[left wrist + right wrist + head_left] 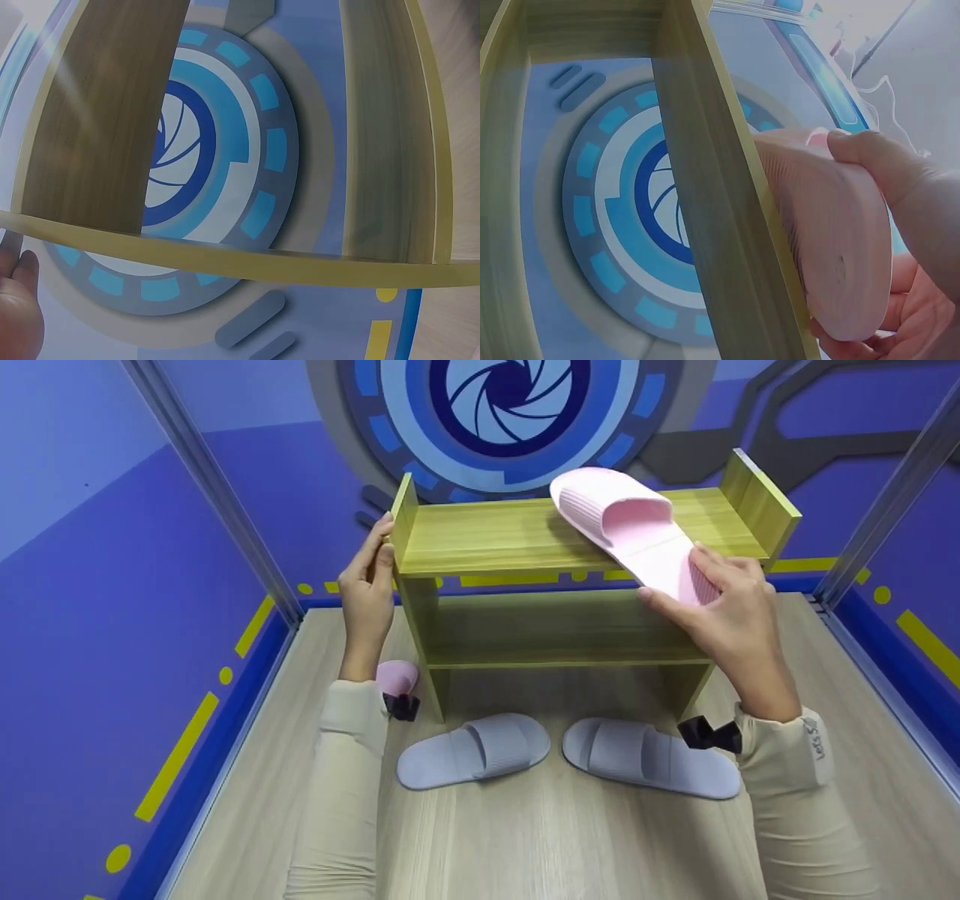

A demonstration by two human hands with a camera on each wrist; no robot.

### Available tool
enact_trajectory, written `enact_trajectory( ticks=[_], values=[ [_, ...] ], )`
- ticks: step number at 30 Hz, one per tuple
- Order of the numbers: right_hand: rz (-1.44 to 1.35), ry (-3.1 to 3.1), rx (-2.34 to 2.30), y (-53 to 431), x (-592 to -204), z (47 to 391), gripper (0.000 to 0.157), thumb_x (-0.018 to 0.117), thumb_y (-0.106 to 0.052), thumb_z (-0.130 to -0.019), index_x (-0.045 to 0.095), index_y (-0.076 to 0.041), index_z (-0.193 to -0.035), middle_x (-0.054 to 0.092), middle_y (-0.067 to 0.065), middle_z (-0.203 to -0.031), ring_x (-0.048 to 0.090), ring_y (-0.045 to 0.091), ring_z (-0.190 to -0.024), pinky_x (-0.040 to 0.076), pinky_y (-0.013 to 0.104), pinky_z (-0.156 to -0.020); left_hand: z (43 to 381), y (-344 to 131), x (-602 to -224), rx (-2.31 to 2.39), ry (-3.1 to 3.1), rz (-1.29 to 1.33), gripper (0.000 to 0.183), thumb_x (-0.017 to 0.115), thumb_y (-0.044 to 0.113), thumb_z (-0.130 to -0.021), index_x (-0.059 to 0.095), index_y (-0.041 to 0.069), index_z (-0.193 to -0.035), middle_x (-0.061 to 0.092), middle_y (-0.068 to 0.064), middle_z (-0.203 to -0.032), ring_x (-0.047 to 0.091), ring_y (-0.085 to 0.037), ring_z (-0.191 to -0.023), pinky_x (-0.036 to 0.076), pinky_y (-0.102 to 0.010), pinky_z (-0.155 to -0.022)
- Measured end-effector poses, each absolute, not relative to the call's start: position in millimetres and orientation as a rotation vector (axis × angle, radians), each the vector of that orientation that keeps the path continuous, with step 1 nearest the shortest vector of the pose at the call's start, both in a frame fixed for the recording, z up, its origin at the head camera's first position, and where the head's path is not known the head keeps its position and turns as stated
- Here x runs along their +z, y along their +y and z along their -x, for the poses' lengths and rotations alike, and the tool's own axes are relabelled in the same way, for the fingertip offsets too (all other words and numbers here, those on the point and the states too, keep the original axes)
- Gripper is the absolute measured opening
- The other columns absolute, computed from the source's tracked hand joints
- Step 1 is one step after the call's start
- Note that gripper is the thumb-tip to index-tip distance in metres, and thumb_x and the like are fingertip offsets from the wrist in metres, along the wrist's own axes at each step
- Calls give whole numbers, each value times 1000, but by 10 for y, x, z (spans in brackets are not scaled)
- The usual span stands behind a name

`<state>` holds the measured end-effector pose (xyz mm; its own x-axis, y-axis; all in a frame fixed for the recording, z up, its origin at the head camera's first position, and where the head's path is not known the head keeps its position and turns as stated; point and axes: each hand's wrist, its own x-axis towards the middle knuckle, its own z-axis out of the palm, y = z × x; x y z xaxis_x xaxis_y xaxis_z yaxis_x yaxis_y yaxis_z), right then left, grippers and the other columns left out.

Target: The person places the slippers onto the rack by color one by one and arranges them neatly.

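A pink slide slipper (660,559) is gripped at its heel end by my right hand (739,611), thumb on one edge and fingers on the other. Its toe end lies over the top board of a wooden shoe rack (480,536). In the right wrist view the slipper's sole (840,247) faces the camera, close by the rack's board edge. My left hand (369,592) rests its fingers against the outer side of the rack's left panel; the left wrist view catches part of that hand (19,307) at the panel.
Two grey slippers, one left (476,750) and one right (649,757), lie on the wooden floor before the rack. Another pink slipper (396,678) shows by the rack's left foot, partly hidden by my left wrist. Blue patterned walls (247,495) enclose the space.
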<state>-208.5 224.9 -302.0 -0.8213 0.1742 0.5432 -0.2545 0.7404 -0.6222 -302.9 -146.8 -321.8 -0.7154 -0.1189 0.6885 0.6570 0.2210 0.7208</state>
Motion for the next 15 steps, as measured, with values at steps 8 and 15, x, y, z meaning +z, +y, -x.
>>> enact_trajectory(
  ticks=[8,15],
  values=[
    [-46,-2358,916,2140,-2957,2128,73,81,-42,-74,59,0,-129,52,21,-139,45,38,-114,37,50,-86,3029,-1462,-3209,-1550,-1875,486,37,50,19,-100,57,10,-134,54,-3,-141,48,-10,-132,43,-27,-106],
    [-37,-2337,850,2029,-2908,2198,64,79,-44,-76,65,8,-108,58,22,-132,45,37,-107,38,48,-84,3030,-1463,-3213,-1554,-1868,491,36,50,17,-99,58,10,-134,55,-3,-141,48,-10,-132,43,-27,-106]
  ],
)
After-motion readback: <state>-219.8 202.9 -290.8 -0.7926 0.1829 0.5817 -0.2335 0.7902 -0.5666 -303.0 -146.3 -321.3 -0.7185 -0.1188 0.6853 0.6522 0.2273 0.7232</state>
